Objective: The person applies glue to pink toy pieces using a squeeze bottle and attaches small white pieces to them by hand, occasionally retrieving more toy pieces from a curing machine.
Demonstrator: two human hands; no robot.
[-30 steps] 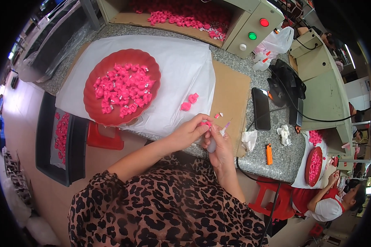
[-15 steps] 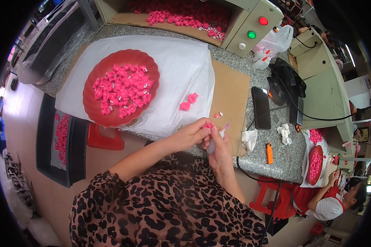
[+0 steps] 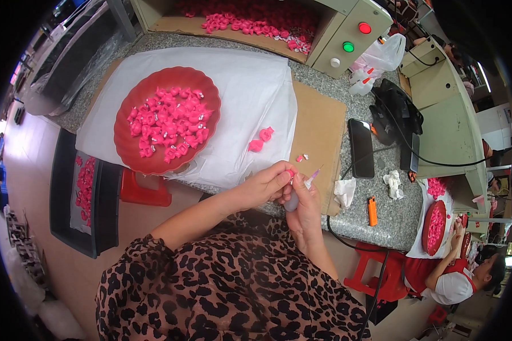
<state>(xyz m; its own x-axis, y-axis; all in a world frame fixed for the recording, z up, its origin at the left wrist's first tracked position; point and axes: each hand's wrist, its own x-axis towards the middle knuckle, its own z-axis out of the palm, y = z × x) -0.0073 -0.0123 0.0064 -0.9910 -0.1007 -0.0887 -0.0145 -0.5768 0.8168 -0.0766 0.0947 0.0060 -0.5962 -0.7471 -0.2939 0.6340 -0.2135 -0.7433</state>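
Note:
Between the fingertips of my left hand [image 3: 269,183] is a small pink molded piece [image 3: 290,174], partly covered by the fingers. Pressed close beside it, my right hand [image 3: 306,213] grips a translucent squeeze bottle [image 3: 292,202] with a thin purple needle tip [image 3: 313,176] pointing up and away to the right. Just beyond the hands, two pink figures [image 3: 260,140] lie on white paper [image 3: 239,85]. Smaller pink-and-white bits [image 3: 301,158] rest on the brown cardboard [image 3: 318,125]. To the left, a scalloped red tray [image 3: 123,133] carries many pink figures [image 3: 170,122].
At the back, an open-fronted machine [image 3: 347,28] with lit buttons holds more pink pieces. A phone [image 3: 360,149], crumpled tissues [image 3: 345,192], an orange lighter [image 3: 372,211] and a black cable lie at right. A dark bin [image 3: 105,207] stands lower left. A co-worker [image 3: 452,278] sits far right.
My hands stay together in nearly the same spot. The needle tip has shifted very slightly to the right; the co-worker's arms have moved a little.

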